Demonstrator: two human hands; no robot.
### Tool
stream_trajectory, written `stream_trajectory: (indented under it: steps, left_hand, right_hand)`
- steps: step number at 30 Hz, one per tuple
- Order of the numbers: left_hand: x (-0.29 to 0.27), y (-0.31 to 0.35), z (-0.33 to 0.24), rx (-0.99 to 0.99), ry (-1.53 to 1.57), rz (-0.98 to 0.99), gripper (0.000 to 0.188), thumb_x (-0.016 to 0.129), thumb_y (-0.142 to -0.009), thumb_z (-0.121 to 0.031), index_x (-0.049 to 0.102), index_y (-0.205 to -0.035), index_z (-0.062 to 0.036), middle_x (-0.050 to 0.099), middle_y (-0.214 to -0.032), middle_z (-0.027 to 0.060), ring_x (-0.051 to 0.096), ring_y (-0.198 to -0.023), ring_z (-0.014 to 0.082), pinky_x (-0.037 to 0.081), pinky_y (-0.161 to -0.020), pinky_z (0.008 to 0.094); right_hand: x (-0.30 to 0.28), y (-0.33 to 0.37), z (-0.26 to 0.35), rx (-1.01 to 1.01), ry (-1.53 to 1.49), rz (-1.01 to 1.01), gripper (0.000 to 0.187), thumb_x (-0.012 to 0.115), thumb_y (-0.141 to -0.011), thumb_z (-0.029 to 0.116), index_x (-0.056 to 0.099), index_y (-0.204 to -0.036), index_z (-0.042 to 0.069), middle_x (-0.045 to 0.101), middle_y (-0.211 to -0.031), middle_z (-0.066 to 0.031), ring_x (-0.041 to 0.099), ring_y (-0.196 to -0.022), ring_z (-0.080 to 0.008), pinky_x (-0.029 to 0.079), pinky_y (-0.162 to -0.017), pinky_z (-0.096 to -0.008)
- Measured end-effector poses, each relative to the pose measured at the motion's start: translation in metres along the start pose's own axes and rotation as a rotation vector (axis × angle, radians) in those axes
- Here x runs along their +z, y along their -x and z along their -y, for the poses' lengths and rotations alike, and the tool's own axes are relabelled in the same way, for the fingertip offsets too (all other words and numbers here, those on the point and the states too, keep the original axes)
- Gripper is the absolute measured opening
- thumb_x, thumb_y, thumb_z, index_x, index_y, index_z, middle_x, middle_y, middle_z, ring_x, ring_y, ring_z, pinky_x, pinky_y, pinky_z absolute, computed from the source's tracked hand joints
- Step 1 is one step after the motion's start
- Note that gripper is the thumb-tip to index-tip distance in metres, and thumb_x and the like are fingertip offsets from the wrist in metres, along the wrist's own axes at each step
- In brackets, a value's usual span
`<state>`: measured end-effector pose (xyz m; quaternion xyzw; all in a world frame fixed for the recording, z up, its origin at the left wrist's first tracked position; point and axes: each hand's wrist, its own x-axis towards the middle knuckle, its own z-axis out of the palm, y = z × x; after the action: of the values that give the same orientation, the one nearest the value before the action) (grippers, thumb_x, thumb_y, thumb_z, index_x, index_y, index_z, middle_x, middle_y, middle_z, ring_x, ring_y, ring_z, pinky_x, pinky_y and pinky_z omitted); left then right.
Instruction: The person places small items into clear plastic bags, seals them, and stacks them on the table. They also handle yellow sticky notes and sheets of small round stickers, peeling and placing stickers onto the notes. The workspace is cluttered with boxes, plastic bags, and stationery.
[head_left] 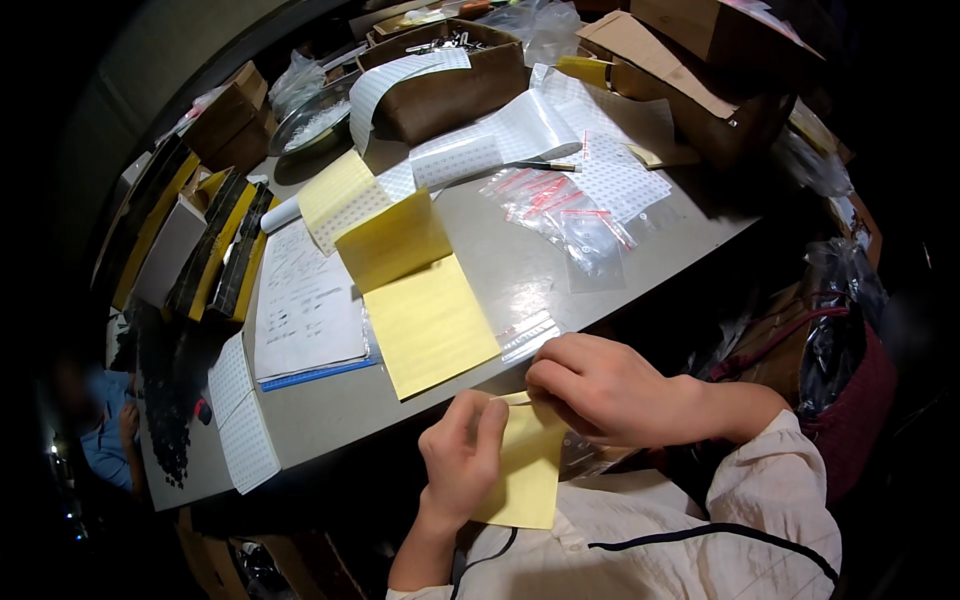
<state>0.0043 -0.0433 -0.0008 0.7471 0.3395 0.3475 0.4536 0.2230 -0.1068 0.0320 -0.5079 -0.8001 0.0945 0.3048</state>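
Hand state: I hold the left hand (463, 455) closed, thumb against fingers, on the left upper edge of a yellow sheet (525, 480). The right hand (600, 390) is pinched narrow at the same edge; I cannot tell whether a smaller piece sits between its fingertips. The sheet hangs below and between both hands, in front of the shirt.

Progress: I judge handling of this sheet to be under way, not complete; it is not yet released. A second yellow paper (430, 325), lying beyond the left hand with its far panel raised, appears to remain. Clear bags with red strips (560, 200), beyond the right hand, lie flat; I see no contents in them.

Containers: Far beyond both hands, a brown carton (455, 105) holds metal parts (450, 42). To its left, a round bowl (283, 141) holds clear pieces (318, 122). Right of the right hand, a dark red bag (855, 410) contains dark plastic-wrapped material (828, 355), not identifiable.
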Motion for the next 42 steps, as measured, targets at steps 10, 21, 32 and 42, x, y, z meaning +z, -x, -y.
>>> stream_trajectory:
  steps: [10,21,32,42]
  left_hand:
    - [0.008,-0.001,0.0,0.161,-0.116,0.028,0.013,0.069,-0.102,-0.008,0.069,-0.094,0.0022,0.06,-0.066,0.0001,0.049,-0.058,0.0039,0.038,-0.053,0.0223]
    - [0.01,-0.003,-0.003,-0.022,-0.131,0.013,0.016,0.069,-0.102,-0.011,0.068,-0.093,0.002,0.059,-0.066,0.0005,0.049,-0.059,0.0048,0.039,-0.054,0.0229]
    - [0.005,-0.001,0.006,-0.095,-0.036,-0.006,0.017,0.067,-0.104,-0.011,0.066,-0.093,0.0019,0.06,-0.072,-0.0032,0.049,-0.065,0.003,0.039,-0.058,0.0214]
    - [-0.015,0.007,0.022,-0.155,0.278,-0.122,0.013,0.065,-0.104,-0.007,0.064,-0.094,0.0014,0.051,-0.075,-0.0083,0.039,-0.065,-0.0006,0.029,-0.056,0.019]
  right_hand:
    - [-0.005,0.007,-0.008,0.114,-0.129,0.159,0.034,0.072,-0.074,0.003,0.055,-0.103,0.002,0.056,-0.1,-0.0177,0.059,-0.096,-0.0405,0.051,-0.08,-0.0479]
    - [-0.013,0.02,0.004,-0.024,-0.177,0.106,0.02,0.074,-0.087,0.004,0.065,-0.105,0.002,0.062,-0.096,-0.0123,0.063,-0.086,-0.0318,0.052,-0.073,-0.0398]
    - [-0.079,-0.016,-0.136,0.645,-0.113,0.16,0.016,0.068,-0.092,0.016,0.066,-0.093,0.0,0.066,-0.078,-0.0067,0.059,-0.074,-0.0129,0.048,-0.067,-0.0314]
    - [-0.083,-0.021,-0.12,0.61,0.118,0.354,0.054,0.084,-0.085,0.048,0.065,-0.098,0.0,0.071,-0.088,-0.0173,0.069,-0.082,-0.0327,0.052,-0.072,-0.0423]
